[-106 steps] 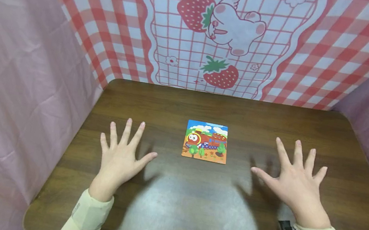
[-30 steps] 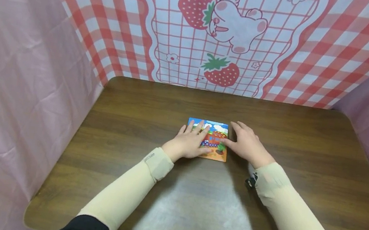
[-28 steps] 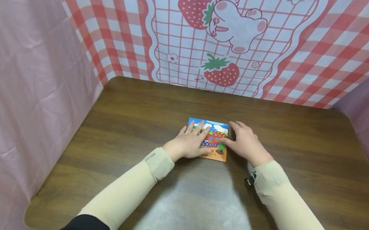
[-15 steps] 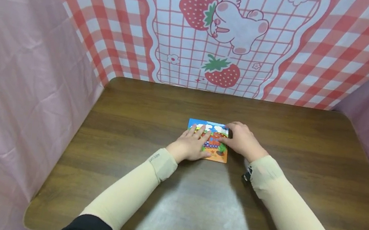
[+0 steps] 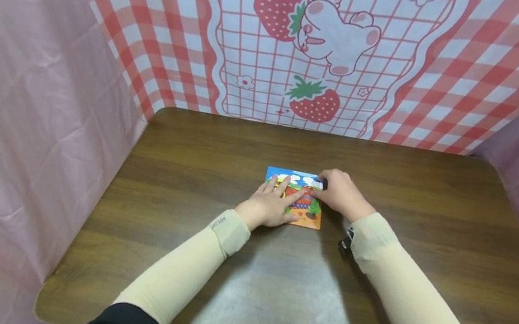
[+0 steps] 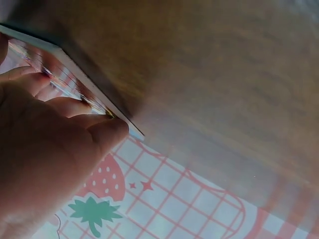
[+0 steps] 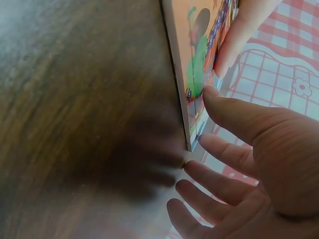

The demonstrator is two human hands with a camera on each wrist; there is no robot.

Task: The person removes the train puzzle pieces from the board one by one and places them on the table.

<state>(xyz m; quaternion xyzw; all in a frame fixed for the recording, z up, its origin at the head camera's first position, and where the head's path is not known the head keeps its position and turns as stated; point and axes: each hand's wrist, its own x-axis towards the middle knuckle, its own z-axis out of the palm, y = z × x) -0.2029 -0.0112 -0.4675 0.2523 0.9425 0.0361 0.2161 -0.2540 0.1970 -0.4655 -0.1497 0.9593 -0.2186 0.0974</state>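
Note:
A small square jigsaw puzzle (image 5: 304, 214) with a cartoon train lies on the wooden table. Thin seam lines cross its face in the right wrist view. My left hand (image 5: 266, 206) rests on its left half with fingers spread and fairly straight, hiding the train's front. My right hand (image 5: 341, 195) is at the puzzle's upper right corner. In the right wrist view its thumb (image 7: 234, 114) touches the printed face and the index finger (image 7: 227, 152) meets the corner edge, pinching there. The other fingers curl beside the edge. A small dark spot shows by the right fingertips in the head view.
The brown table (image 5: 181, 144) has rounded corners. Behind it hangs a red and white checked cloth (image 5: 158, 27) with strawberries. Pink curtains (image 5: 17, 118) stand at both sides. A black device (image 5: 345, 243) sits on the right wrist.
Both hands came in from the sides to the puzzle. Over the last second the right hand moved slightly left onto the upper right corner, fingers closing in. The left hand stayed nearly still.

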